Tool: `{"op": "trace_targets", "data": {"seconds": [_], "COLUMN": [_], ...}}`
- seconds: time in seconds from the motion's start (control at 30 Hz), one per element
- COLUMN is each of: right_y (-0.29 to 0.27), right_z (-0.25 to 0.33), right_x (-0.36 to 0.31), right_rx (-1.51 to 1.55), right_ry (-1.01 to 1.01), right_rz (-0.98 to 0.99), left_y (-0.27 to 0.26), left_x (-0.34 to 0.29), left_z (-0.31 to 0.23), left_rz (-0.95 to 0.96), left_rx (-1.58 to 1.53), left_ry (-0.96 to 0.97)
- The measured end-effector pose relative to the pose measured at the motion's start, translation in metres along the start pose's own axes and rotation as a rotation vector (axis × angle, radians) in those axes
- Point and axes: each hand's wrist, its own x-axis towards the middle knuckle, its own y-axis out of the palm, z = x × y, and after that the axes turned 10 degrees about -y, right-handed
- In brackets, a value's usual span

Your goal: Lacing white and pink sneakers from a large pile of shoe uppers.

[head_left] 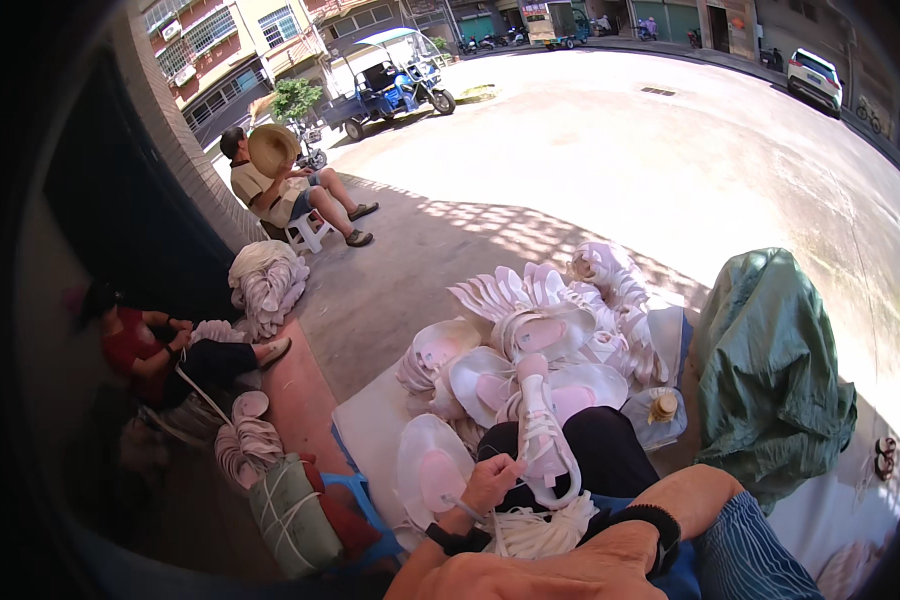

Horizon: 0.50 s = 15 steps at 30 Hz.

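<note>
A white lace-up shoe upper (544, 445) stands tilted on my lap, with white lacing crossing its front. My left hand (492, 483), a black band at its wrist, is closed with fingertips on the upper's left edge. My right hand (570, 572) is large and close at the lower edge, behind another black wristband; its fingers are out of sight. A bundle of white laces (548, 528) lies on my lap, between the hands. Left of my left hand is a pale shoe upper with a pink insole (436, 472).
Stacked pale shoe uppers (545, 330) are heaped ahead. A green tarp-covered mound (770, 370) stands right, near a plastic jug (662, 408). Left are a tied bundle (295, 515), a blue stool (365, 510) and two seated people, one with a straw hat (273, 150).
</note>
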Motion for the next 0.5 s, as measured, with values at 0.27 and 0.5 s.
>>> {"op": "trace_targets", "data": {"seconds": [0.27,0.5], "right_y": [-0.017,-0.007], "right_z": [-0.016,-0.013], "right_x": [0.002,0.004], "right_rx": [-0.084,-0.109], "right_ry": [-0.037,-0.094], "right_rz": [0.081,0.016], "left_y": [0.000,0.001], "left_x": [0.000,-0.001], "left_z": [-0.001,0.000], "left_rz": [-0.008,-0.006], "left_rx": [0.010,-0.017], "left_ry": [-0.007,0.008]}}
